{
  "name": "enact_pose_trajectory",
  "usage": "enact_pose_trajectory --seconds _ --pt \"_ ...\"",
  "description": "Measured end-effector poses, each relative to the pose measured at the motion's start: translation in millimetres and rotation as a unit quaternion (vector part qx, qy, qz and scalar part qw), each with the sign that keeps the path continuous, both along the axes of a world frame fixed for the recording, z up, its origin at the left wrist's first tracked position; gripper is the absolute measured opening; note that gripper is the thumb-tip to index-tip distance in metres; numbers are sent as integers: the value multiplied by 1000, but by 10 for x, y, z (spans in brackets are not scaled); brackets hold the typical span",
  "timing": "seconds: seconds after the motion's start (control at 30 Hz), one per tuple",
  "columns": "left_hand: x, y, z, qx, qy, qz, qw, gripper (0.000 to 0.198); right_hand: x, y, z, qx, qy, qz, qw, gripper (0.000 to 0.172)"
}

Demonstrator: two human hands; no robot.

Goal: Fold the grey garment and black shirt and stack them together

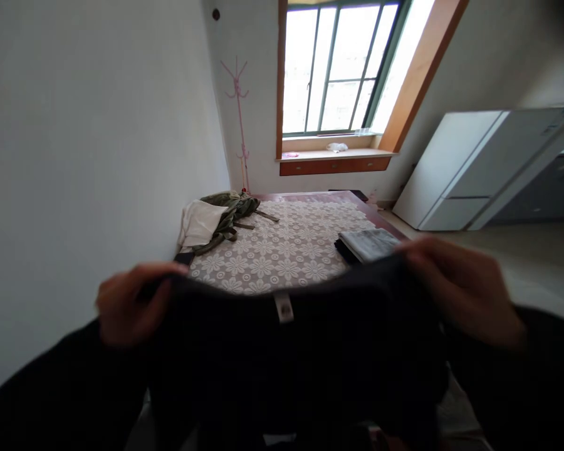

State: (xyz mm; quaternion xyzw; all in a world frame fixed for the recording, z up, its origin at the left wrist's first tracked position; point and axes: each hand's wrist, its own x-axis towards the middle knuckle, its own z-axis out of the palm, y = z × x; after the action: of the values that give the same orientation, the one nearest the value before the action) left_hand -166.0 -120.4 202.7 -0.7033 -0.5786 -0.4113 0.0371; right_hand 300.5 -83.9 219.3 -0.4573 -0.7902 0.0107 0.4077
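A black garment [301,357] hangs stretched between my two hands, its upper edge dipping in the middle. A small white label [284,307] with a dark mark sits just under that edge. My left hand [134,304] is closed on the garment's upper left corner, thumb and fingers pinching the cloth. At the upper right corner my right hand [460,291] grips it the same way, slightly blurred. Too dark to make out are the folds lower down, so whether it is a top or trousers does not show.
Beyond the garment is a table with a floral lace tablecloth [286,241]. Folded grey and black clothes [369,244] lie at its right, a green backpack [230,213] and white cloth [202,225] at its left. Further back stand a pink coat rack [240,119] and a white refrigerator [470,169].
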Motion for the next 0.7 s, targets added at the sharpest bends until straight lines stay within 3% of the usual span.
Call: enact_pose_trajectory --seconds 0.07,0.13,0.17,0.23,0.33,0.43,0.5,0.6,0.67,0.7 --pt "93 753 390 54 42 5 998 35 -214 715 394 -44 -23 4 999 49" --pt "154 1372 608 28 112 7 993 48 -340 1261 558 -79 -34 -28 996 39" --pt "172 1555 642 17 138 -2 990 55 -359 1401 555 -80 -34 -45 995 38" --pt "195 1612 560 -3 162 -52 985 60 -332 1373 405 -57 -36 -53 996 51" --pt "234 1085 111 -45 128 -93 986 45 -236 771 -84 -43 -48 34 997 43" --pt "243 323 -532 -173 126 -179 960 30 -157 -13 -715 -159 -90 125 975 27" --pt "176 -100 -950 -238 138 -186 943 28 -102 -485 -1149 -212 -82 123 966 19" --pt "-40 -560 -1479 -248 117 -110 955 37 -3 -1131 -1806 -238 -3 62 969 11" --pt "-190 -799 -1733 -223 89 8 971 48 46 -1526 -2232 -265 95 -17 959 12" --pt "-245 -906 -1821 -208 72 63 974 51 54 -1699 -2428 -300 145 -72 940 15"
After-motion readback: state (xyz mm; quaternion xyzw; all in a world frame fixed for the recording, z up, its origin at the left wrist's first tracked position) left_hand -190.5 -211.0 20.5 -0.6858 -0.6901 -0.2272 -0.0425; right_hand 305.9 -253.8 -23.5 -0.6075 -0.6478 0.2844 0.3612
